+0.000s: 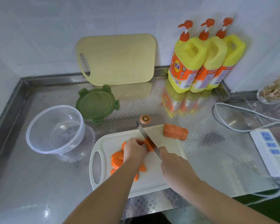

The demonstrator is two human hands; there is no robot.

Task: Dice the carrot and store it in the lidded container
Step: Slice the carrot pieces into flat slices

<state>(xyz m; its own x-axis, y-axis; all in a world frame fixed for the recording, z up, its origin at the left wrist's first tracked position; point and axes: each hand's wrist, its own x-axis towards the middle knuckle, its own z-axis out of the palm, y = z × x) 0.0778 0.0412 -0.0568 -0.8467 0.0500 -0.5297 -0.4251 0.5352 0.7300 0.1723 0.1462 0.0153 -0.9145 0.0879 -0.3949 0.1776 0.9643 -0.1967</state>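
Observation:
On the white cutting board (155, 178) my left hand (133, 150) holds down a piece of carrot (149, 147) with curled fingers. My right hand (173, 165) grips the knife (145, 136), whose blade lies against that piece. Several orange carrot slices (117, 160) are piled left of my left hand. A thick carrot chunk (175, 131) lies at the board's far right corner. The cut carrot top (145, 118) sits on the counter beyond the board. The clear round container (55, 130) stands empty at the left, its green lid (95, 104) lying flat behind it.
A yellow cutting board (116, 59) leans on the back wall. Three yellow detergent bottles (200, 62) stand at the back right. A white power strip (268, 149) and its cord lie at the right. A glass dish (271, 94) sits far right.

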